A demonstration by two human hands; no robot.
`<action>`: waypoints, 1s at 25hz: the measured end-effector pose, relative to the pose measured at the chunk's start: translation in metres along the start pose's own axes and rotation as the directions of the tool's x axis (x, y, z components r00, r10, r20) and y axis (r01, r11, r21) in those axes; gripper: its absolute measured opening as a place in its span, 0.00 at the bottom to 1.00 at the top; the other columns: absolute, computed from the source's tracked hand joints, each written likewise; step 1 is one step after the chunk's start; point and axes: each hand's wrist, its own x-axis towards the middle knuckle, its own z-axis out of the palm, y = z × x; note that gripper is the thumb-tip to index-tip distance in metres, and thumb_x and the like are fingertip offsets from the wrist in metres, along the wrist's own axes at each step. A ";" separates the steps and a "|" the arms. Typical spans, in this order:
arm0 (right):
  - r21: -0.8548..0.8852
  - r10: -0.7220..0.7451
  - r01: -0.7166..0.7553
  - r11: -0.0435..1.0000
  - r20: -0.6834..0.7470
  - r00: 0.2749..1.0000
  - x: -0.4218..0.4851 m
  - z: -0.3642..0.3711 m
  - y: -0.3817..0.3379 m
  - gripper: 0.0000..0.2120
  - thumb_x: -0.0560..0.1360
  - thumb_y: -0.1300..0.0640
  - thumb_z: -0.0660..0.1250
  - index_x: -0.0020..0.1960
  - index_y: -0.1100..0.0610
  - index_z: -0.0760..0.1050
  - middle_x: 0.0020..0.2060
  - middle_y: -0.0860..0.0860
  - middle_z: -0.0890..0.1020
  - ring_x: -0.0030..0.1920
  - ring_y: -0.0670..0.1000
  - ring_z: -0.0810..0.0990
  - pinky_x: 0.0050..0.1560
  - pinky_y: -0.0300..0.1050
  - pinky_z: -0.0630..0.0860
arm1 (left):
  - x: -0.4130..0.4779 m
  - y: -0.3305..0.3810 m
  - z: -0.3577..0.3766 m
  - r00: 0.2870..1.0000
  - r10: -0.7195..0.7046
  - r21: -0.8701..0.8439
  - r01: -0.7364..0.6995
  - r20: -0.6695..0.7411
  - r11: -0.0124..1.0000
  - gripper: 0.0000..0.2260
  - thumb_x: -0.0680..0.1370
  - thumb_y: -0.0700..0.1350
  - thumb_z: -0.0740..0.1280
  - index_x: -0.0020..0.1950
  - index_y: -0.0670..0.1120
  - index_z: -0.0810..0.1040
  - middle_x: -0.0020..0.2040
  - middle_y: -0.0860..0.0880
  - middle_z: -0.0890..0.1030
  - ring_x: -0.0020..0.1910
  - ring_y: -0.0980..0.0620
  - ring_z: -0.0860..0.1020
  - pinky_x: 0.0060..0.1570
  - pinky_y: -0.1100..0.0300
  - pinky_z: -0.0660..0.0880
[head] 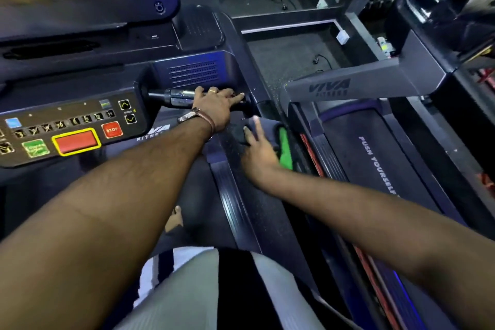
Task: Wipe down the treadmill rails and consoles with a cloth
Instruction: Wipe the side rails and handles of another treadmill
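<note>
Right now the right hand [259, 153] presses a cloth [270, 128], dark with a green part, flat against the treadmill's side rail [230, 195] just right of the frame's centre. Its fingers are spread and straight, so the grip is open. The left hand [214, 107], with a watch [188, 115] on the wrist, rests on the handlebar [179, 96] at centre, fingers stretched along it, grip open too. The console [80, 120] with its red stop button [111, 130] sits at middle left.
</note>
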 end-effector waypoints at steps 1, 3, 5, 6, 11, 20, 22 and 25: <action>0.236 0.028 0.000 0.972 -0.114 0.993 -0.013 0.007 0.010 0.20 0.80 0.50 0.59 0.71 0.49 0.71 0.75 0.53 0.66 0.78 0.66 0.45 0.60 0.85 0.34 | -0.001 0.001 0.002 1.000 -0.007 0.012 0.008 -0.018 1.000 0.28 0.76 0.45 0.59 0.74 0.64 0.58 0.73 0.57 0.65 0.65 0.48 0.68 0.63 0.45 0.59; 0.682 0.285 -0.061 0.729 -0.221 0.933 -0.037 0.021 0.033 0.25 0.77 0.50 0.63 0.74 0.46 0.66 0.79 0.45 0.54 0.78 0.64 0.46 0.68 0.80 0.51 | -0.001 0.002 0.002 1.000 -0.012 -0.006 0.012 -0.023 1.000 0.28 0.76 0.45 0.60 0.74 0.64 0.59 0.73 0.58 0.65 0.65 0.48 0.68 0.64 0.44 0.59; 0.894 0.475 -0.088 0.439 -0.149 0.867 -0.039 0.030 0.050 0.40 0.72 0.47 0.70 0.78 0.41 0.54 0.79 0.41 0.44 0.74 0.64 0.60 0.64 0.66 0.71 | 0.001 0.001 0.001 1.000 -0.019 -0.034 0.019 0.009 0.999 0.29 0.75 0.45 0.61 0.73 0.64 0.59 0.73 0.58 0.65 0.65 0.48 0.68 0.64 0.44 0.58; 0.945 0.505 -0.084 0.317 -0.094 0.858 -0.032 0.030 0.057 0.44 0.70 0.45 0.72 0.78 0.39 0.51 0.79 0.41 0.45 0.70 0.63 0.66 0.61 0.60 0.75 | 0.001 0.000 0.001 1.000 -0.022 -0.044 0.023 0.021 0.999 0.29 0.75 0.45 0.62 0.73 0.65 0.60 0.73 0.59 0.65 0.65 0.48 0.67 0.63 0.45 0.58; 0.778 0.330 0.027 -0.628 0.234 0.914 -0.007 0.051 0.084 0.31 0.72 0.47 0.73 0.73 0.47 0.69 0.65 0.51 0.78 0.60 0.50 0.78 0.60 0.44 0.75 | 0.004 -0.001 -0.004 0.999 -0.017 -0.100 0.022 0.048 0.995 0.29 0.75 0.45 0.62 0.73 0.65 0.61 0.73 0.60 0.65 0.65 0.48 0.66 0.64 0.45 0.58; 0.712 0.133 -0.183 -0.678 0.363 0.922 0.017 0.023 0.112 0.30 0.81 0.37 0.54 0.72 0.59 0.69 0.64 0.59 0.78 0.61 0.56 0.79 0.61 0.50 0.76 | 0.009 -0.005 0.001 0.998 -0.009 -0.143 0.017 0.062 0.990 0.27 0.76 0.45 0.59 0.72 0.66 0.62 0.73 0.63 0.64 0.62 0.49 0.66 0.60 0.45 0.57; 0.952 0.335 -0.259 -0.163 0.300 0.893 0.023 0.017 0.102 0.32 0.81 0.38 0.52 0.80 0.52 0.52 0.76 0.60 0.61 0.71 0.64 0.67 0.68 0.59 0.67 | 0.009 -0.004 0.000 0.998 -0.001 -0.138 0.010 0.063 0.990 0.27 0.76 0.45 0.60 0.72 0.66 0.63 0.73 0.63 0.64 0.62 0.49 0.66 0.59 0.46 0.57; 0.805 0.510 -0.323 0.498 0.029 0.860 -0.004 0.014 0.043 0.29 0.82 0.52 0.54 0.80 0.51 0.48 0.77 0.66 0.52 0.66 0.74 0.66 0.61 0.69 0.70 | 0.008 -0.003 -0.001 0.999 -0.004 -0.124 0.010 0.046 0.992 0.28 0.75 0.45 0.61 0.72 0.66 0.62 0.73 0.63 0.64 0.62 0.49 0.66 0.58 0.46 0.58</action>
